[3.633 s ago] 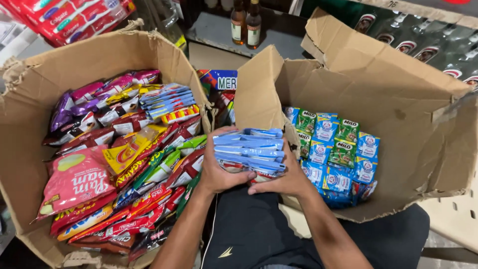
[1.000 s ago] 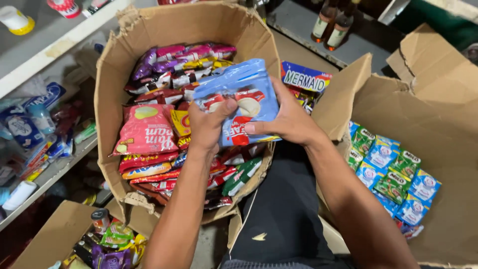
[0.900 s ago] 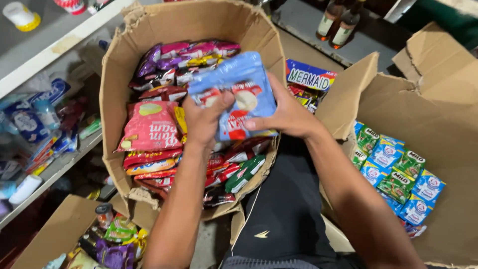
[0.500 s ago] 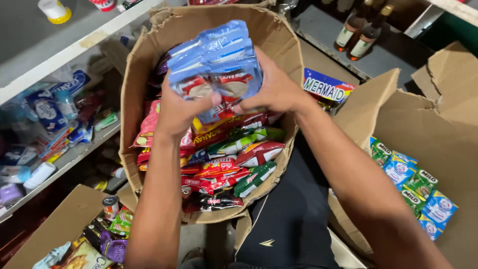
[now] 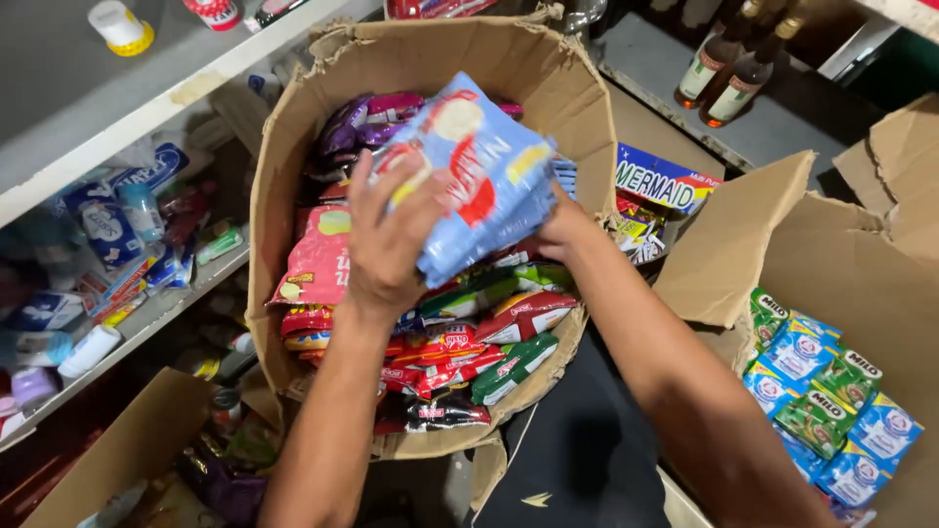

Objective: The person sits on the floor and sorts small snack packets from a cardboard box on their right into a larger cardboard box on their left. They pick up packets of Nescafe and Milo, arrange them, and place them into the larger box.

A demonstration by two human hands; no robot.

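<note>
**Packet stack tilting into snack box**

The cardboard box is sitting full of snacks. The stack of blue packets, raised upright half a second ago, is now lying flat above it. Left hand is gripping one side; right hand is clasping the other.

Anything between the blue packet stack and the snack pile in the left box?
Nothing visible. Both hands, left hand and right hand, hold the blue packet stack directly above the snack packets inside the open cardboard box.
</note>
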